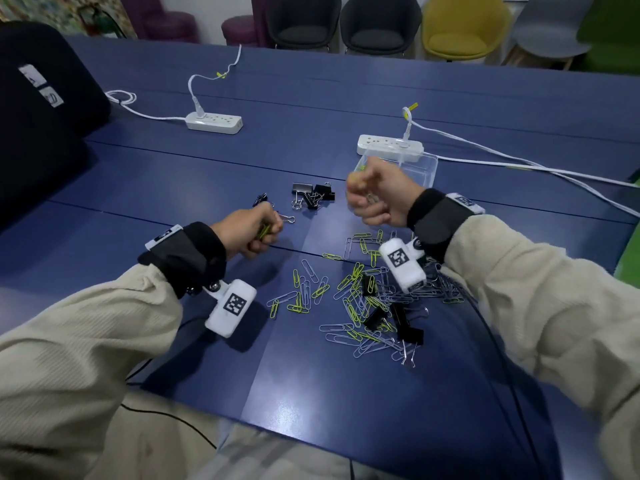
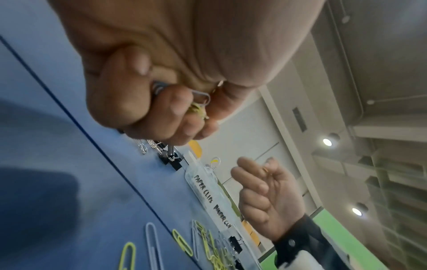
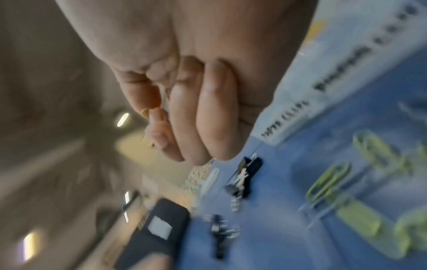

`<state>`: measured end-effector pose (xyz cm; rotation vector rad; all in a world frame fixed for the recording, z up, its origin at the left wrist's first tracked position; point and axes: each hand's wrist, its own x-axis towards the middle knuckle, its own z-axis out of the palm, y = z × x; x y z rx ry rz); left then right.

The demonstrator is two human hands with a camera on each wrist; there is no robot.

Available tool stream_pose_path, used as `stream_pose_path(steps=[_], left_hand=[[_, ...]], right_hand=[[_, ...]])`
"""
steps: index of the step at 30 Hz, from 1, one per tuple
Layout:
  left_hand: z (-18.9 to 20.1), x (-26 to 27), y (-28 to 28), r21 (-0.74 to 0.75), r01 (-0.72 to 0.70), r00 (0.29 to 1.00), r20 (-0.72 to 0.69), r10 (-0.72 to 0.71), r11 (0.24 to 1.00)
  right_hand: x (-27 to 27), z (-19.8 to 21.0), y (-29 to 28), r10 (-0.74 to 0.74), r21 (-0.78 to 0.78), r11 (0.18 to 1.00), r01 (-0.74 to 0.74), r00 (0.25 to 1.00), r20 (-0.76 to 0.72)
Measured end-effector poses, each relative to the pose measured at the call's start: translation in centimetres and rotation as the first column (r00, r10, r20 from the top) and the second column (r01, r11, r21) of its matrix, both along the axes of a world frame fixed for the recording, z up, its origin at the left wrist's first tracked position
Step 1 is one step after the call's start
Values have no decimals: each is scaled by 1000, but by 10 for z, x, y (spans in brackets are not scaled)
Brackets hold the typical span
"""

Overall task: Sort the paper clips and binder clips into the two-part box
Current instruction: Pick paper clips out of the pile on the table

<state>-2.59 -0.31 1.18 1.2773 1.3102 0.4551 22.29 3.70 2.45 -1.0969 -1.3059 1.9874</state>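
My left hand is a fist just above the blue table; it grips a bunch of yellow-green and silver paper clips. My right hand is raised in front of the clear two-part box, its fingers curled round a few paper clips. The box front reads "PAPER CLIPS" and "BINDER CLIPS". A mixed pile of paper clips and black binder clips lies below my right wrist. Several binder clips sit between my hands.
Two white power strips with cables lie farther back, one right behind the box. A black bag stands at the far left. Chairs line the far table edge. The right wrist view is blurred.
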Motion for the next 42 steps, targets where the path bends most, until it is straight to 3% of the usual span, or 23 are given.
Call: stream_pose_path(steps=[2, 4, 6, 9, 11, 13, 14, 15, 16, 18, 20, 22, 24, 27, 30, 36, 42], left_hand=[[-2, 1, 1, -9, 40, 997, -69, -41, 999], [-5, 3, -2, 46, 172, 958, -240, -156, 984], [-11, 3, -10, 95, 327, 909, -303, -286, 940], [-15, 2, -25, 158, 489, 834, -374, -407, 858], [-12, -2, -31, 206, 582, 724, -572, -385, 787], [-10, -4, -36, 208, 638, 614, -719, -327, 742], [-9, -5, -39, 189, 646, 575, -757, -310, 739], [-9, -6, -41, 166, 652, 537, -790, -297, 740], [-9, -7, -44, 135, 659, 491, -823, -287, 740], [-7, -9, -48, 50, 668, 389, -874, -292, 742], [-7, -11, -51, -32, 666, 311, -896, -317, 745], [-10, -12, -52, -78, 667, 259, -908, -329, 741], [-14, -12, -52, -77, 682, 239, -916, -322, 727], [-17, -12, -54, -69, 694, 275, -894, -352, 717], [-15, -7, -56, -52, 711, 281, -893, -352, 701], [-20, -6, -56, -16, 758, 246, -919, -308, 652], [-22, -2, -57, 4, 780, 213, -942, -259, 626]], right_hand=[[8, -3, -8, -58, -108, 994, 33, 969, -241], [9, -11, -17, -81, -128, 991, 43, 947, -311], [7, -19, -27, -75, -145, 989, 31, 949, -307], [3, -24, -35, -75, -175, 984, 36, 972, -222], [-3, -22, -37, -76, -159, 985, 62, 994, -83], [-11, -18, -41, -56, -21, 998, 60, 989, 138], [-14, -16, -45, -38, 140, 990, -4, 953, 301], [-17, -13, -49, -40, 330, 932, -148, 865, 500], [-20, -12, -52, -69, 465, 812, -354, 732, 678], [-27, -8, -62, -138, 473, 583, -660, 494, 858], [-36, -6, -67, -145, 381, 481, -790, 357, 923], [-43, -5, -66, -162, 309, 416, -855, 265, 951], [-48, -6, -62, -177, 264, 383, -885, 210, 962], [-55, -12, -56, -171, 229, 364, -903, 177, 969], [-54, -18, -52, -146, 228, 350, -908, 188, 971], [-51, -27, -49, -155, 251, 234, -939, 219, 963], [-57, -28, -50, -149, 215, 203, -955, 187, 971]])
